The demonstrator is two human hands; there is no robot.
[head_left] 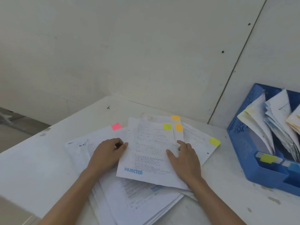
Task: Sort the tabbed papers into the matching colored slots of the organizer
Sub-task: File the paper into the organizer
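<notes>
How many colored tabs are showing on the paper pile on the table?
5: pink tab far left, yellow tab on the top sheet, two orange tabs beside it, second yellow tab at the pile's right edge. Others may be hidden.

Messy pile of papers (138,197) on the white surface (40,168). The top sheet (149,153) has a blue REJECTED stamp (133,171) and a yellow tab (167,127). Left hand (107,154) pinches its left edge with curled fingers, right hand (185,161) lies flat on its right side. Pink tab (116,126) and orange tabs (178,127) poke out behind. Blue organizer (243,143) off to the right has papers standing in it.
</notes>
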